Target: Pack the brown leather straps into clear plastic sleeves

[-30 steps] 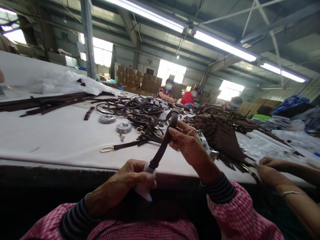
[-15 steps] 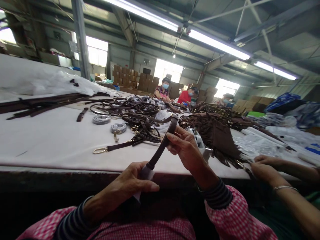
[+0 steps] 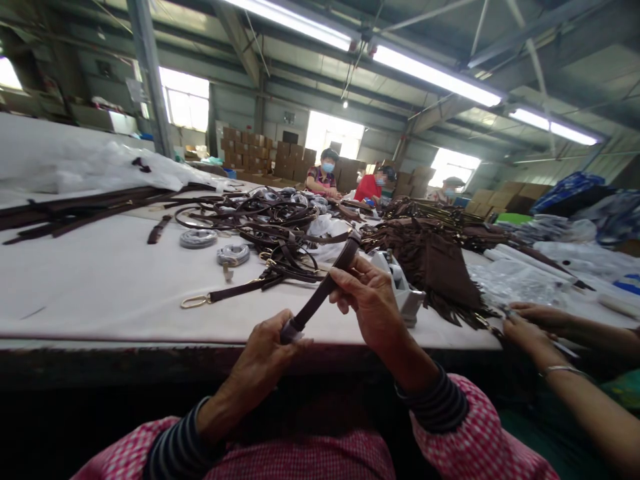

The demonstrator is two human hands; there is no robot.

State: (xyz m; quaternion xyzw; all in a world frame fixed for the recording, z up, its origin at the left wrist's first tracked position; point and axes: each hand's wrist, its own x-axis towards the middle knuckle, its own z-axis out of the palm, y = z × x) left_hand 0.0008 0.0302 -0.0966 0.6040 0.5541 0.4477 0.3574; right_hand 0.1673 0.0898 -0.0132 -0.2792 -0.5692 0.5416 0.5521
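A dark brown leather strap (image 3: pixel 320 293) runs slantwise between my hands above the table's front edge. My left hand (image 3: pixel 267 350) is closed round its lower end, where a greyish wrapping (image 3: pixel 291 331) shows between thumb and fingers. Higher up, my right hand (image 3: pixel 367 293) pinches the strap between thumb and fingertips. The strap's upper end (image 3: pixel 354 235) rises past the right fingers and curves over. Behind it lies a tangled heap of brown straps (image 3: pixel 280 233) with metal rings and clips. One strap with a gold-coloured oval ring (image 3: pixel 193 302) points left.
Coiled grey-wrapped straps (image 3: pixel 198 238) lie on the white table (image 3: pixel 100 287). A tape dispenser (image 3: pixel 407 293) stands right of my right hand, before fringed brown pieces (image 3: pixel 435 267). A co-worker's hands (image 3: pixel 533 330) work at the right edge; other people sit across the table.
My left hand has risen and closed more tightly round the wrapped lower end, hiding most of the hanging wrapping. My right hand keeps its pinch. The view has shifted slightly.
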